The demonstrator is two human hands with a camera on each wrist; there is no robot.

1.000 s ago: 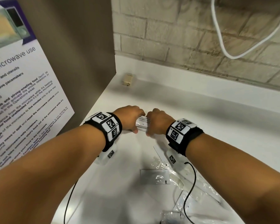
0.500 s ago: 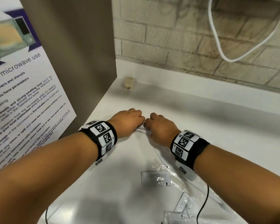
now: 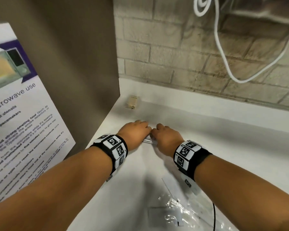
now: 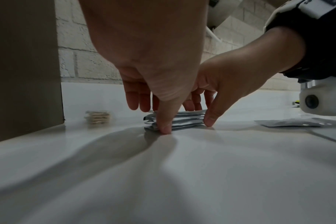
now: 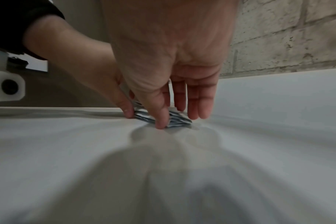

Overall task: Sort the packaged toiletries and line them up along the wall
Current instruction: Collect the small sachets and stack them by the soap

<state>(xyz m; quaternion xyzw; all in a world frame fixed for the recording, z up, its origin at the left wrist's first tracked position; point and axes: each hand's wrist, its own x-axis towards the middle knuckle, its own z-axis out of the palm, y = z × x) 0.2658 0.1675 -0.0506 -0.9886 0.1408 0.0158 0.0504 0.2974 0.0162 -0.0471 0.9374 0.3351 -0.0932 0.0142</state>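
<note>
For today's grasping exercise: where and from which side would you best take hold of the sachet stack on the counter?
Probably by its two short ends, coming from above. The sachet stack lies flat on the counter, loose and thin, so squeezing the ends keeps the layers together. The left hand and right hand already bracket it with thumbs and fingers.
</note>
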